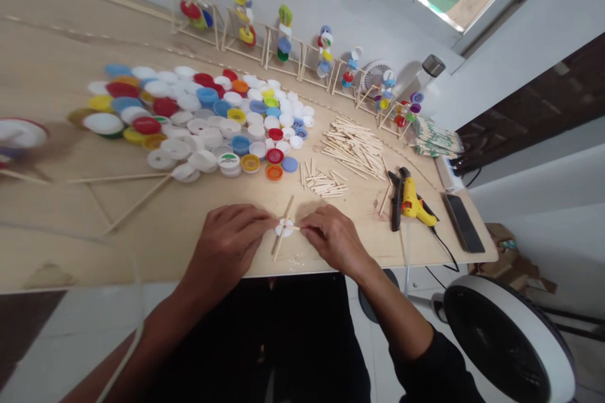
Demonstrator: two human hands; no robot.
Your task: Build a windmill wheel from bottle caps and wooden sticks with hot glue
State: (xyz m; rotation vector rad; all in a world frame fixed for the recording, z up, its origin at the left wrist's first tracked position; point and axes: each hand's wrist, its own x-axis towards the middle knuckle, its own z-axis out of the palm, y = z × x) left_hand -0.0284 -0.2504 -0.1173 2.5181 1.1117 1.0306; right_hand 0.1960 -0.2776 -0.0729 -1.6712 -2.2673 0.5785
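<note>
A small white round plastic piece (288,231) lies near the table's front edge. One long thin wooden stick (283,231) lies slanted across it. From the left, my left hand (231,236) has its fingers closed, with the tips at the edge of the white piece. My right hand (334,236) pinches a short wooden stick (295,228), whose free end points left onto the white piece. Just beyond the hands are a small pile of short sticks (326,182) and a larger pile of sticks (354,146).
Many coloured bottle caps (208,116) spread over the table's left and middle. Stick frames with cap wheels (285,44) line the back. A yellow glue gun (412,201) and a phone (464,223) lie right. A black-and-white fan (501,340) stands beside the table.
</note>
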